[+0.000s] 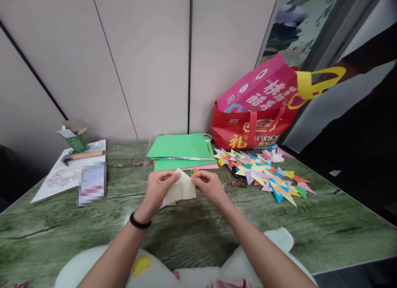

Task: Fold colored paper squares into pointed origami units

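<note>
Both my hands hold a pale yellow folded paper just above the green table. My left hand, with a black band at the wrist, pinches the paper's left top edge. My right hand pinches its right top corner. Under the paper, small coloured paper pieces lie on the table. Behind my hands lies a stack of green paper sheets with pink sheets beneath.
A heap of several folded coloured paper stars lies at the right. A red and pink shopping bag stands at the back right. At the left, a hammer, a small green box and a white board.
</note>
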Demonstrator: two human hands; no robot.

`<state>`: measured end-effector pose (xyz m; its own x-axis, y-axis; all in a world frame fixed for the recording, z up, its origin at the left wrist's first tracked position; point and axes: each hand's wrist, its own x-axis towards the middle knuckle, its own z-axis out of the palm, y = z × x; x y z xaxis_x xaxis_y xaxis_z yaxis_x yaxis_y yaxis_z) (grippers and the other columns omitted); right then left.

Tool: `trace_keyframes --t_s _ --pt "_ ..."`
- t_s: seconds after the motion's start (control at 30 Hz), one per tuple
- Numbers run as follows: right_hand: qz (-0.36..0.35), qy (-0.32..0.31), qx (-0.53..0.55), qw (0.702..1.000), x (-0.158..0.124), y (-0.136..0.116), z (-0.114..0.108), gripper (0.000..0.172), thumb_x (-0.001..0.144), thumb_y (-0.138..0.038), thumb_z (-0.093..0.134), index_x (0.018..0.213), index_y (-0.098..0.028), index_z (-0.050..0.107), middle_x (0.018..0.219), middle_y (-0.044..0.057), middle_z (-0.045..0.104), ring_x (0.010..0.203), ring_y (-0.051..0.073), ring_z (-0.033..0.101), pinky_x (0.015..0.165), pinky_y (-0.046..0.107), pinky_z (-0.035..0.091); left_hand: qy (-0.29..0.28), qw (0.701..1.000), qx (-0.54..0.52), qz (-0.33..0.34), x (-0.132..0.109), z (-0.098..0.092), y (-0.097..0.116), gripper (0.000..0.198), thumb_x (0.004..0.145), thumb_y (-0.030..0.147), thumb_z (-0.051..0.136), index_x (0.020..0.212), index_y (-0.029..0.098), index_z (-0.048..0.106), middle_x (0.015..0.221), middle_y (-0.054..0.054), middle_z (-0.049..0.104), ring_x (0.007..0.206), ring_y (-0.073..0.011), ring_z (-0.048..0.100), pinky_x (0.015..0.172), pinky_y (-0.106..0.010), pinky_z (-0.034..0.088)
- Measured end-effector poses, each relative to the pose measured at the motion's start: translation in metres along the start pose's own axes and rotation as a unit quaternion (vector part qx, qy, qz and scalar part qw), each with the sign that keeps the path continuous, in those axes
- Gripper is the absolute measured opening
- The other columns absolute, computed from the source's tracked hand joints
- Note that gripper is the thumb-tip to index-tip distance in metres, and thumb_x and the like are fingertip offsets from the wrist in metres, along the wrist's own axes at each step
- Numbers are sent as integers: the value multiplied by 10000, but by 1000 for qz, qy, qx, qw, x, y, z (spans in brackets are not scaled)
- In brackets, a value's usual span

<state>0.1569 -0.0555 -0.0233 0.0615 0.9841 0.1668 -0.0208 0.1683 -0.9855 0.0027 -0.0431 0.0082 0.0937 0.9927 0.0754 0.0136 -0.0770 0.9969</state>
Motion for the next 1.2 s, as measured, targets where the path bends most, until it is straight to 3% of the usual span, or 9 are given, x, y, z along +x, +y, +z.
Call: trace_keyframes --t_s 0.1,0.17,0.27,0.43,0.6,0.73,0.9,1.2 --pt "-4 -20 -21 1000 2 2 -2 138 646 -269 574 560 -162 560 521 -22 531 480 98 463 488 222 396 33 999 -17 7 3 -6 4 248 563 348 729 627 112 685 529 -14 642 445 -104 503 424 -194 353" --pt "-11 0 -22 1000 2 1 -3 162 658 -301 578 578 -162 565 521 -23 530 467 95 462 464 216 385 34 999 -14 0 3 -7 5 258 563 361 726 638 119 681 544 -18 650 449 -112 515 424 -199 361" --pt "-17 23 10 1000 1 -2 -2 206 684 -370 583 688 -164 602 603 -8 574 502 102 493 472 216 398 -25 999 37 -8 0 -2 3 268 592 386 698 631 122 682 560 -27 651 463 -118 522 425 -198 360" --pt "-26 -33 2 999 -2 -4 1 194 626 -365 663 661 -175 640 645 14 630 586 137 547 561 250 424 -117 982 144 22 -6 9 -1 292 631 392 661 513 125 650 471 -3 578 426 -90 456 391 -183 273" --pt "-4 1 9 1000 0 -1 -1 209 630 -366 657 622 -162 612 590 1 603 513 115 497 500 233 371 -174 982 51 -57 -4 6 -2 259 610 374 683 702 132 684 563 -16 633 484 -113 514 461 -200 351" --pt "-16 15 1 1000 1 -2 -3 219 644 -371 647 627 -157 606 589 -3 590 516 108 478 500 227 357 -159 985 29 -54 -2 3 -2 300 637 418 650 605 120 663 513 -2 587 465 -90 466 452 -192 327" --pt "-12 10 1 1000 0 -2 -2 225 646 -374 641 631 -153 602 589 -3 583 516 106 468 505 227 351 -170 983 26 -68 -1 3 -4 303 612 409 667 668 112 681 553 -18 610 494 -101 481 482 -203 349" --pt "3 -6 -7 1000 1 0 -2 270 644 -409 636 643 -143 589 585 -8 555 512 97 445 492 220 321 -162 982 94 -30 -1 3 -4 298 660 403 601 607 111 631 507 7 546 468 -86 418 456 -194 284"
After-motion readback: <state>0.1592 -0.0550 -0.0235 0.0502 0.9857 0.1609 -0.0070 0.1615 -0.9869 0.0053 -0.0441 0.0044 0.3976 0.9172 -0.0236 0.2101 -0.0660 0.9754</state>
